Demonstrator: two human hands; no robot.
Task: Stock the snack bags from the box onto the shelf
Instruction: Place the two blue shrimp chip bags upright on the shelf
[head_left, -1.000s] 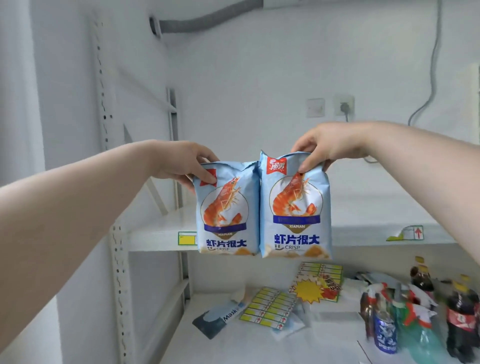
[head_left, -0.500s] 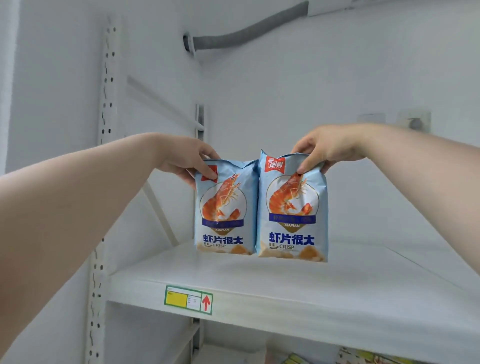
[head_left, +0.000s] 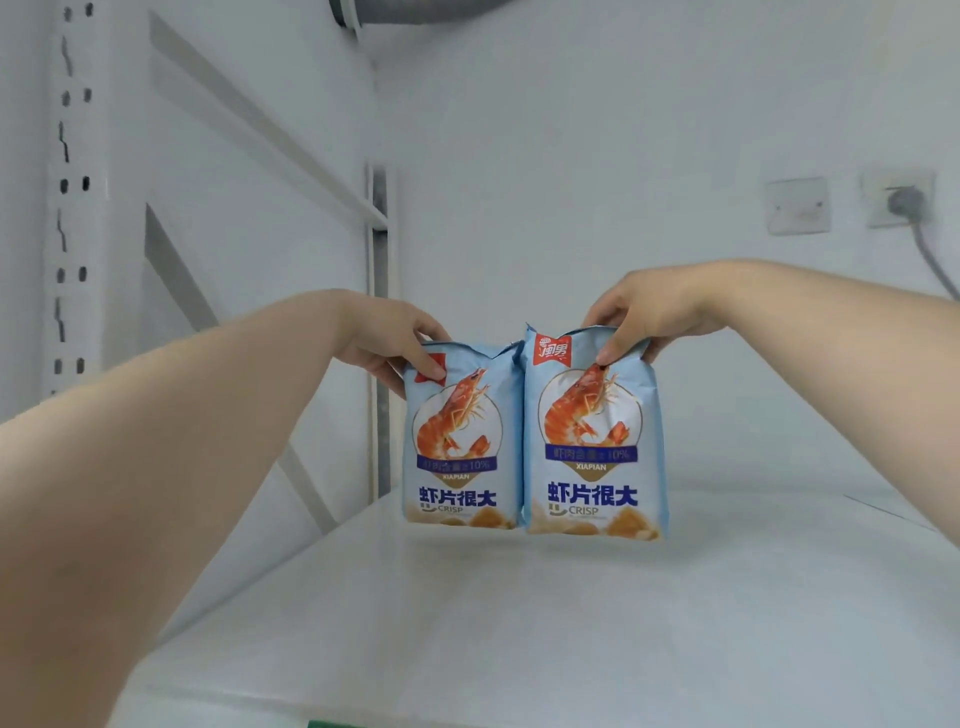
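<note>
Two light-blue snack bags with an orange shrimp picture stand upright side by side over the white shelf (head_left: 571, 623), toward its back left. My left hand (head_left: 389, 340) pinches the top edge of the left bag (head_left: 460, 447). My right hand (head_left: 644, 322) pinches the top edge of the right bag (head_left: 595, 452). The bags touch each other along their inner edges. Their bottoms are at or just above the shelf surface; I cannot tell if they rest on it. The box is not in view.
A white perforated upright (head_left: 70, 208) and diagonal braces (head_left: 260, 135) frame the shelf's left side. A rear post (head_left: 379, 332) stands behind the left bag. A wall switch (head_left: 797, 205) and a plugged socket (head_left: 901, 200) are on the back wall. A grey duct (head_left: 415, 10) runs overhead.
Both hands have carried the bags up from in front of the shelf edge and deeper over the shelf, lowering them toward its surface. The view has risen; the lower shelf is out of sight.
</note>
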